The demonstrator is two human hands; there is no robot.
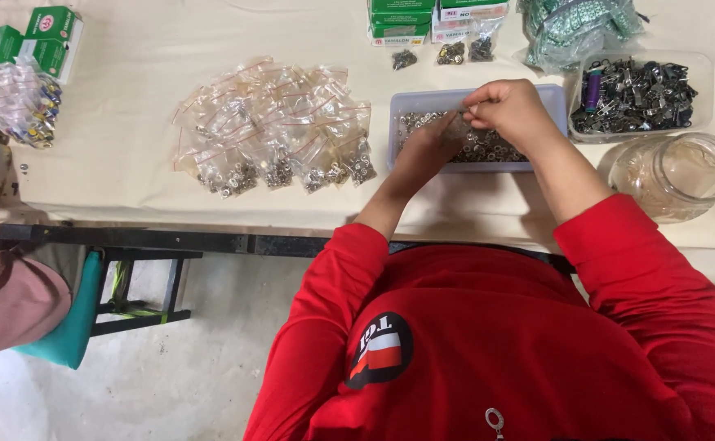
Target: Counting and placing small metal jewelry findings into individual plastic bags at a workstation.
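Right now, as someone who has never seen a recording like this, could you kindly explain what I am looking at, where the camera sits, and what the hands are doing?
There is no machine here: a person in a red long-sleeved top works with two bare hands. The single picture comes from a camera worn on their head, looking down.

Both hands meet over a lilac plastic tray filled with small silver metal rings. The left hand and the right hand seem to pinch something small between them, possibly a little clear bag; it is too small to tell for sure.

On the cream-covered table lie a heap of small clear zip bags already holding metal parts, a clear tub of dark metal parts, an open glass jar and green boxes. Another person's pink sleeve shows at the left edge.
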